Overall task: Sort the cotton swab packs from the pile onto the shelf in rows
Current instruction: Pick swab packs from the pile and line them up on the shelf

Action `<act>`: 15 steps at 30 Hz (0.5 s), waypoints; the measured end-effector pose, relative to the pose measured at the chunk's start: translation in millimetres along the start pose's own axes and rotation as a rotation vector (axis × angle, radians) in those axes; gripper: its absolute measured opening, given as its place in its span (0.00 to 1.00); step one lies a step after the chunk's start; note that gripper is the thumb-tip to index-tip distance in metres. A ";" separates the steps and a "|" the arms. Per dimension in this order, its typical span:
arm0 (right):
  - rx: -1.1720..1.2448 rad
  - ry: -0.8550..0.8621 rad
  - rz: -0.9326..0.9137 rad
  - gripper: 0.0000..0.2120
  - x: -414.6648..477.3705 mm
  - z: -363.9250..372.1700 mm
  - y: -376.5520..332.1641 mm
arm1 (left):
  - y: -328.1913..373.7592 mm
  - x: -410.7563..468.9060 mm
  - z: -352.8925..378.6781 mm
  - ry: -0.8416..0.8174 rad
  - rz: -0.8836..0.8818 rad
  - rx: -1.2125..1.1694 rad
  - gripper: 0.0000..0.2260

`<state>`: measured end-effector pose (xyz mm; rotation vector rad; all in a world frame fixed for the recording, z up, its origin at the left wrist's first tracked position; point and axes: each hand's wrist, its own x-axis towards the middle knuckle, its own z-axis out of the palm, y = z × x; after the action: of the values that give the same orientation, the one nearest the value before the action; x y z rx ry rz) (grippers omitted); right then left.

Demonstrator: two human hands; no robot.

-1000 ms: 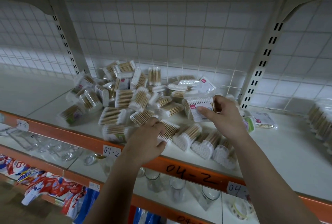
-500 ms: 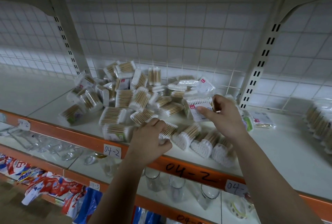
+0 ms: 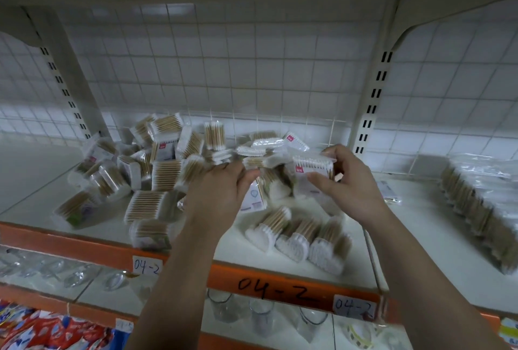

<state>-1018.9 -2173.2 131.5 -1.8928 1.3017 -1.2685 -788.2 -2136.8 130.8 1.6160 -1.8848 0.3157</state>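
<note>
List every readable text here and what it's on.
"04-2": left white tag on the orange shelf rail.
"04-2": black handwriting on that rail.
"04-2": right white tag.
Too blurred: red labels on swab packs, lower shelf tag, print on snack bags.
</note>
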 end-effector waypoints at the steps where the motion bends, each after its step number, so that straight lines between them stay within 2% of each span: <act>1: -0.015 0.013 -0.002 0.13 0.4 -7.2 -1.3 | 4.6 5.7 1.9 0.000 0.021 0.029 0.32; 4: -0.035 0.063 -0.010 0.15 0.7 -33.6 -2.7 | 26.1 22.9 7.5 -0.040 0.064 0.024 0.27; 8: -0.059 0.146 -0.025 0.14 -5.9 -75.7 0.7 | 71.1 35.7 16.0 -0.068 0.108 -0.094 0.15; 15: -0.051 0.276 0.023 0.11 -34.5 -156.9 18.3 | 156.7 42.2 42.7 -0.047 0.215 -0.189 0.15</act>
<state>-1171.0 -2135.0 170.6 -1.7771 1.5010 -1.5406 -952.4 -2160.0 156.3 1.3101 -2.0625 0.1832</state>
